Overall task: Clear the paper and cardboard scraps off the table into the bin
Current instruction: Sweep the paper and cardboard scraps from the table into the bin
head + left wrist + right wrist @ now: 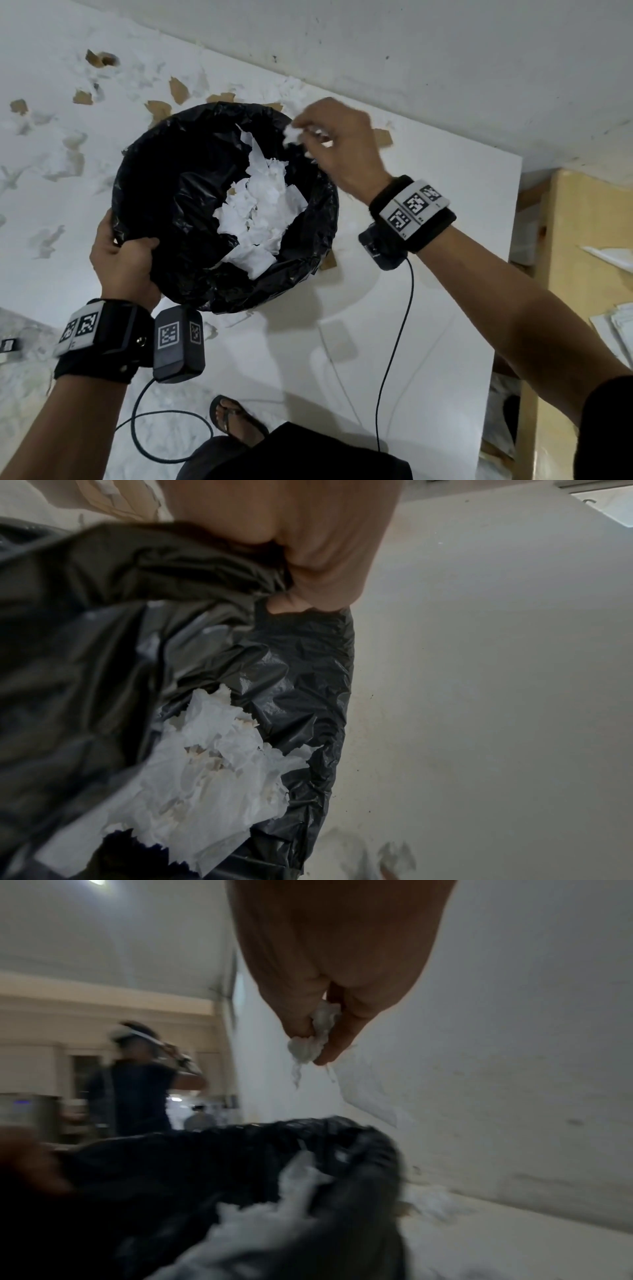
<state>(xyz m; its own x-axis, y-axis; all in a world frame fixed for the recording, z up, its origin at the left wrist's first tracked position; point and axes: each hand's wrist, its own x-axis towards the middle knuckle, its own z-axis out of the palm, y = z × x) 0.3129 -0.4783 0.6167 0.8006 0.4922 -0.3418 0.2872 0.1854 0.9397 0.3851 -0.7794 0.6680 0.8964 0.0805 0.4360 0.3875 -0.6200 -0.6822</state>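
holding the round black-lined bin (191, 192) tilted by its near rim, left hand (120, 253) clamps it so right hand (339, 144) pinching a crumpled white paper scrap (291, 134) can drop it in.

The round bin lined with a crumpled black plastic bag (191, 192) hid the white table (411, 308) beneath it, along with parts of several brown cardboard scraps (219, 98) at its far rim. The left hand (120, 257) gripped the near rim, its fingers out of sight under the liner; in the left wrist view only the heel of that hand showed, cut off by the top edge. The right hand (335, 140) was motion-blurred, so the crumpled white paper scrap (292, 134) it pinched had no clear outline. In the right wrist view the bin was smeared, and a distant dark-clothed person (143, 1080) was too blurred to make out.
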